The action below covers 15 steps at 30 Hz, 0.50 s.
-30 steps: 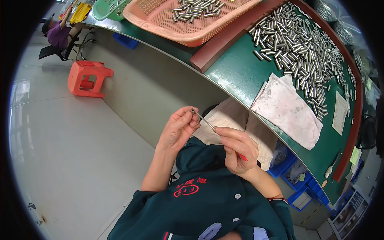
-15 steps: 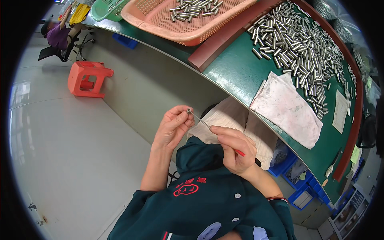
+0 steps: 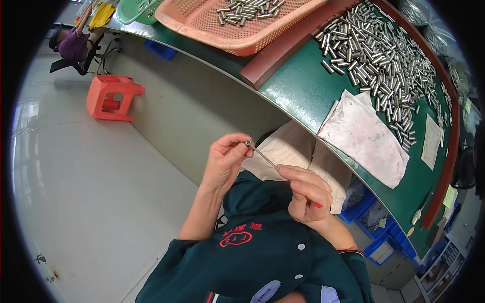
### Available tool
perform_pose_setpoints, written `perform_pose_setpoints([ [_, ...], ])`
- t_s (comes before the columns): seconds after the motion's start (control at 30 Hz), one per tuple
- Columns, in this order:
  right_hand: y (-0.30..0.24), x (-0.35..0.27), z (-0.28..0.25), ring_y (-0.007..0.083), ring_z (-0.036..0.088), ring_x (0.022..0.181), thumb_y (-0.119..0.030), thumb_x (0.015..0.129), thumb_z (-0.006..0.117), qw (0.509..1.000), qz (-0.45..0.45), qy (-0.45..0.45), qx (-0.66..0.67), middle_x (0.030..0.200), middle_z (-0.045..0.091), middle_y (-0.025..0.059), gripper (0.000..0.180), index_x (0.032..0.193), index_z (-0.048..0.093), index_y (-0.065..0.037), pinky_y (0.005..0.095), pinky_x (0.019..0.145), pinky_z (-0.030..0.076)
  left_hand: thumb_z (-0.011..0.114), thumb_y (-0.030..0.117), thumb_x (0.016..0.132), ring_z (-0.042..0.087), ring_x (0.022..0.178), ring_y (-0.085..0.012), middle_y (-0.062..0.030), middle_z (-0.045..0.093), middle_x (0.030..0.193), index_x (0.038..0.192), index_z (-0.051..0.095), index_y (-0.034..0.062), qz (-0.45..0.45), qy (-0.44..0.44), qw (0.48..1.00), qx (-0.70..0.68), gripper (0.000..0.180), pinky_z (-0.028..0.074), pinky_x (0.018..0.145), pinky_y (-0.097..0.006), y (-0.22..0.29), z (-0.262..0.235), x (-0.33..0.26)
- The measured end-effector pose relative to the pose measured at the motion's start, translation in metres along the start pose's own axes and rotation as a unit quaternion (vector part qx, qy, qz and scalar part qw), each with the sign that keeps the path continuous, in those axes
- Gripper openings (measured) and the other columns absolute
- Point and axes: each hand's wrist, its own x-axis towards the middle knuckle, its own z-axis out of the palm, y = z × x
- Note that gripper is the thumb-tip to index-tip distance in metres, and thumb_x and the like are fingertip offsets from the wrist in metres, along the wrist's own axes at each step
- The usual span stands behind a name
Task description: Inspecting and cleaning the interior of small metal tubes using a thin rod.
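Observation:
Closed in a pinch, the fingers of my left hand [image 3: 226, 160] hold a small metal tube [image 3: 248, 143], its open end showing. My right hand [image 3: 307, 194] is wrapped round a slim red-handled tool with a thin metal shaft [image 3: 264, 158]; only a bit of red shows below the fingers. The shaft's tip is at the tube's mouth; whether it sits inside I cannot tell. Both hands are above my lap, off the bench. To the right, many similar metal tubes [image 3: 384, 65] lie heaped on the green bench, with a stained white cloth [image 3: 366, 136] nearer me.
A pink perforated basket [image 3: 202, 33] with more tubes and a green basket [image 3: 132, 12] stand at the far side. Reddish-brown strips [image 3: 262, 73] edge the green bench [image 3: 298, 91]. Blue bins [image 3: 381, 250] sit below. A red stool [image 3: 113, 98] and a seated person [image 3: 75, 46] are at left.
Both hands have shifted slightly to the right, the tube and the tool with them. The right hand is a little lower, and more of the shaft shows between the hands.

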Motion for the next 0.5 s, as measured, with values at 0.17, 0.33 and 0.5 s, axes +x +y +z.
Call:
perform_pose_setpoints([
  [0.17, 0.001, -0.004, 0.000, 0.0364, 0.061, 0.081, -0.001, 0.087, 0.040, 1.000, -0.005, -0.013, 0.026, 0.089, 0.057, 0.0241, 0.010, 0.096, 0.040, 0.001, 0.0396, 0.068, 0.052, 0.055, 0.005, 0.082, 0.050, 0.070, -0.0110, -0.0082, 0.056, 0.088, 0.094, 0.057, 0.0005, -0.059, -0.016, 0.983, -0.173, 0.012, 0.042, 0.069, -0.022, -0.006, 0.000, 0.000],
  [0.33, 0.000, 0.003, -0.002, 0.0368, 0.060, 0.083, -0.001, 0.087, 0.041, 0.999, 0.011, -0.022, 0.042, 0.090, 0.057, 0.0243, 0.010, 0.097, 0.040, 0.000, 0.0403, 0.072, 0.051, 0.056, 0.004, 0.081, 0.052, 0.073, -0.0120, -0.0080, 0.056, 0.088, 0.095, 0.057, 0.0002, 0.001, 0.056, 0.994, -0.096, 0.014, 0.043, 0.072, -0.023, 0.001, -0.002, 0.003],
  [0.5, 0.001, 0.003, 0.000, 0.0368, 0.060, 0.084, 0.001, 0.086, 0.041, 0.999, 0.018, -0.030, 0.034, 0.091, 0.058, 0.0248, 0.010, 0.096, 0.040, 0.001, 0.0404, 0.073, 0.051, 0.058, 0.000, 0.078, 0.056, 0.077, -0.0139, -0.0074, 0.058, 0.085, 0.095, 0.056, -0.0016, 0.063, 0.086, 0.994, 0.014, 0.016, 0.045, 0.074, -0.024, 0.005, 0.002, -0.001],
])
